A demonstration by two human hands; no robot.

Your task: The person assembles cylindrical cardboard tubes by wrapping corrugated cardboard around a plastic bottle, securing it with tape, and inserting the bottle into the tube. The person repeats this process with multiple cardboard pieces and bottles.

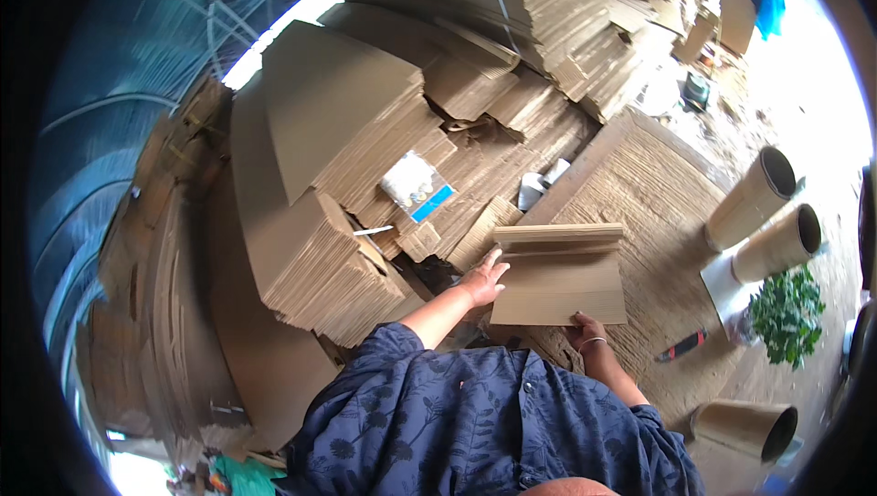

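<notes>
A brown cardboard sheet (559,293) lies before me on the worn work table, with a narrow folded strip or stack of cardboard (559,233) along its far edge. My left hand (484,279) rests at the sheet's left side, its fingers stretched out and touching the edge. At the near edge, toward the right corner, my right hand (586,330) pinches the sheet, thumb on top and the other fingers partly hidden beneath. A red and black utility knife (682,346) lies on the table to the right of that hand.
Tall stacks of flat cardboard (338,121) rise at the left and far side. Two cardboard tubes (751,199) and a leafy green plant (787,318) stand at the right; another tube (744,429) lies near front right. A white and blue packet (417,187) sits among the stacks.
</notes>
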